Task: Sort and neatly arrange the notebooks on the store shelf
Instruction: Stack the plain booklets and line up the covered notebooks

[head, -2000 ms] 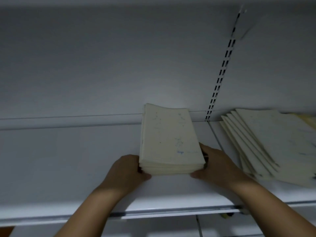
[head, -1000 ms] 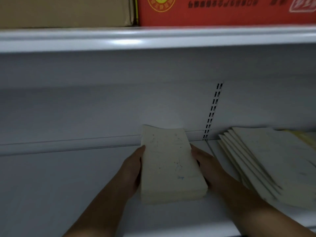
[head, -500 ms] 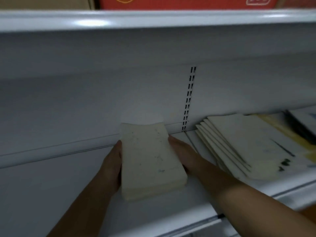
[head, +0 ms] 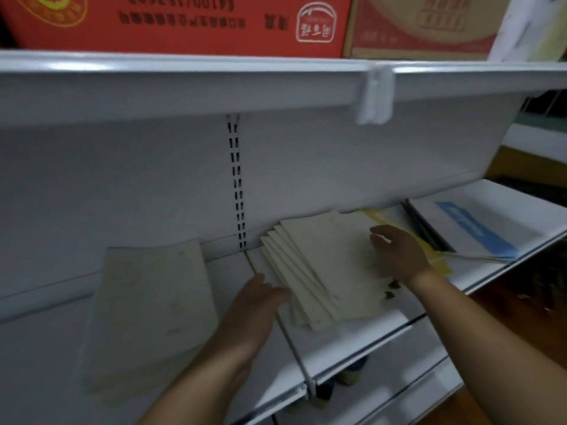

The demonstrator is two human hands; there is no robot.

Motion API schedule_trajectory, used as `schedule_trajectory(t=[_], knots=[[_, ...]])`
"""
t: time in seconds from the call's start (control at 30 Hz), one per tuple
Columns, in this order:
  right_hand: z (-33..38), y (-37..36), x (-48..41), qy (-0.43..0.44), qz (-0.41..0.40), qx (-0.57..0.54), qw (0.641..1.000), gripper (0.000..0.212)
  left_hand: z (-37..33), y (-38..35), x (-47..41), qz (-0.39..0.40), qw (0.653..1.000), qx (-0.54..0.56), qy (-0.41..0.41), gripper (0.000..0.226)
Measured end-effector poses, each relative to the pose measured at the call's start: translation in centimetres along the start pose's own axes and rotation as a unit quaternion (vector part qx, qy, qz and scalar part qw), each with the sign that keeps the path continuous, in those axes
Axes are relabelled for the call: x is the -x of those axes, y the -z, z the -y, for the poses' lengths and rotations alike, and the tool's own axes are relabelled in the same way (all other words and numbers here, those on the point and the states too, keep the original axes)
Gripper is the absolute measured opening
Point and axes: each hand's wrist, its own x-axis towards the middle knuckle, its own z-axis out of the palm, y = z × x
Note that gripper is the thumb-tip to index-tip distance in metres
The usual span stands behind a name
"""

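A squared-up stack of cream notebooks (head: 150,314) lies on the white shelf (head: 346,338), left of the slotted upright, with no hand on it. Right of it a fanned pile of cream notebooks (head: 322,271) lies askew. My left hand (head: 254,305) is open, its fingertips at the left edge of that fanned pile. My right hand (head: 395,256) hovers open over the pile's right side, fingers spread. A yellow notebook (head: 399,228) shows partly from under my right hand. Further right lies a white notebook with a blue band (head: 472,228).
An upper shelf (head: 214,84) hangs low overhead, carrying a red carton (head: 184,23) and a brown carton (head: 420,26). A white clip (head: 374,96) sticks down from its front rail. A thin divider rail (head: 291,342) runs between the two shelf sections.
Both hands have let go of the squared stack and moved right to the fanned pile. My view has swung right and up, showing more notebooks at the right.
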Motion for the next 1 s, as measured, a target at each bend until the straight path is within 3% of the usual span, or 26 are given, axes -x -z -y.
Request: schedule_trajectory(t=[0.1,0.23,0.3,0.4,0.47,0.67,0.77,0.9,0.93,1.0], knots=[[-3.9,1.1,-1.0,-0.004,0.047,0.052,0.997,0.04,0.9,-4.1,-3.4,-0.056,0.995,-0.069,0.055,0.085],[-6.7,1.2,-1.1,0.058,0.082,0.095,0.99,0.053,1.2,-7.0,-6.2,-0.094,0.988,-0.108,0.064,0.088],[-7.3,1.0,-1.1,0.108,0.098,0.123,0.982,0.056,1.0,-7.6,-7.1,-0.102,0.988,-0.059,0.096,0.09],[-7.9,0.6,-1.3,0.149,0.108,0.123,0.975,0.062,-0.4,-6.9,-7.7,-0.107,0.983,0.086,0.124,0.063],[-8.4,0.5,-1.5,0.159,0.115,0.127,0.972,0.064,-1.0,-6.3,-8.0,-0.112,0.976,0.124,0.138,0.05],[-9.3,0.3,-2.0,0.201,0.127,0.169,0.957,0.067,-2.2,-8.5,-8.0,-0.052,0.981,0.087,0.167,0.054],[-9.5,0.6,-2.4,0.2,0.131,0.168,0.956,0.062,-1.6,-9.2,-7.2,-0.09,0.985,0.074,0.124,0.056],[-8.7,1.6,-2.6,0.163,0.176,0.198,0.95,0.061,-0.9,-9.5,-4.8,-0.162,0.983,0.088,-0.015,0.067],[-8.1,2.2,-2.7,0.146,0.201,0.18,0.952,0.065,-1.2,-9.2,-4.0,-0.18,0.978,0.093,-0.053,0.067],[-6.1,3.6,-2.3,0.091,0.226,0.001,0.97,0.082,-2.0,-8.1,-2.3,-0.206,0.965,0.097,-0.133,0.066]])
